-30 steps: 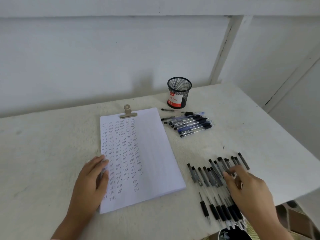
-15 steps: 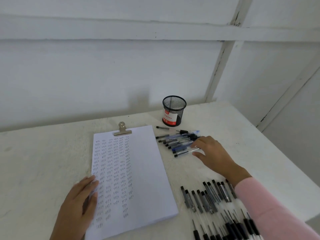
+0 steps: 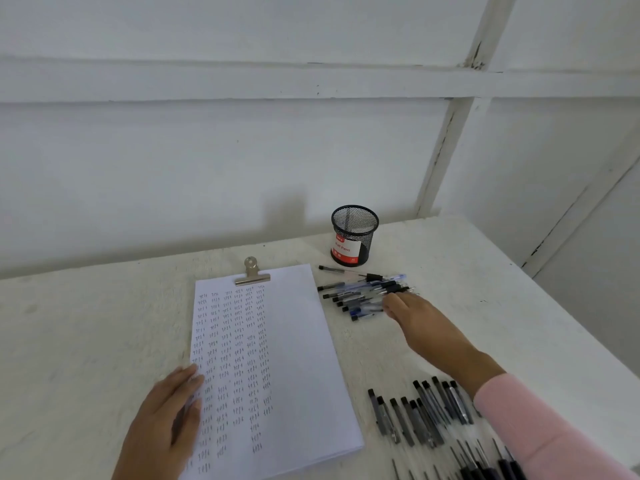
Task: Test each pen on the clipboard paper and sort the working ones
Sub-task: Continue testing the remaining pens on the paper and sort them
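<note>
- Surface: a white table (image 3: 104,341) with a rough, slightly mottled top. Its far edge meets the wall and its right edge runs diagonally toward the lower right.
- Room: white panelled wall (image 3: 207,168) behind the table, crossed by a horizontal batten (image 3: 242,81) and a slanting upright batten (image 3: 446,140). Paint is cracked and dark at their joint.
- Clipboard paper (image 3: 298,358): lies flat at mid-table, held at its top edge by a metal clip (image 3: 252,273). Columns of small handwritten marks fill the left and middle of the sheet, and the right strip is blank.
- Mesh pen cup (image 3: 353,237): black, upright, with a red-and-white label, standing near the back wall just beyond the paper's top right corner.
- Far pen group (image 3: 353,297): a tight row of pens lying between the cup and the paper's right edge, roughly parallel. One single pen (image 3: 346,271) lies just apart on the cup side.
- Near pen group (image 3: 422,414): a larger spread of black-capped pens at the lower right, partly under the pink sleeve (image 3: 540,434).
- Left hand (image 3: 162,424): flat, fingers straight, resting on the lower left edge of the paper. It holds nothing.
- Right hand (image 3: 422,323): reached out with its back upward and its fingertips at the right ends of the far pen group. Whether it pinches a pen cannot be told.
</note>
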